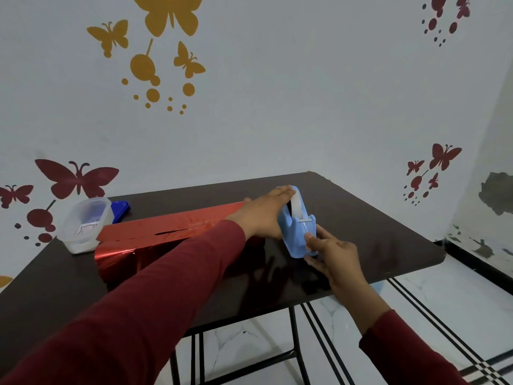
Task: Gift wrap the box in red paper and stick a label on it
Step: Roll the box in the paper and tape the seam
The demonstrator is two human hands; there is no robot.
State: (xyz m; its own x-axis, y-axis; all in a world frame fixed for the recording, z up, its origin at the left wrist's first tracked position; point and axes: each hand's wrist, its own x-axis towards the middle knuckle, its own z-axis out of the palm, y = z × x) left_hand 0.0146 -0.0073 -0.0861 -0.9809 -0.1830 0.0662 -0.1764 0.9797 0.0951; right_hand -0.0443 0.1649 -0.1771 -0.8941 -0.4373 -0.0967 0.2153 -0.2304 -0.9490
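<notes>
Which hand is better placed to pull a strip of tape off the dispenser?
Right. The right hand has fingers at the tape dispenser front, by the cutter. The left hand lies flat over its back, steadying it.

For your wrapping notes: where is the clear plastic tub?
The clear plastic tub sits at the dark table's far left, beside the red-wrapped box.

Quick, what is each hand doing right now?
Left hand: open, resting on the blue tape dispenser.
Right hand: pinching the tape at the dispenser's front.
</notes>
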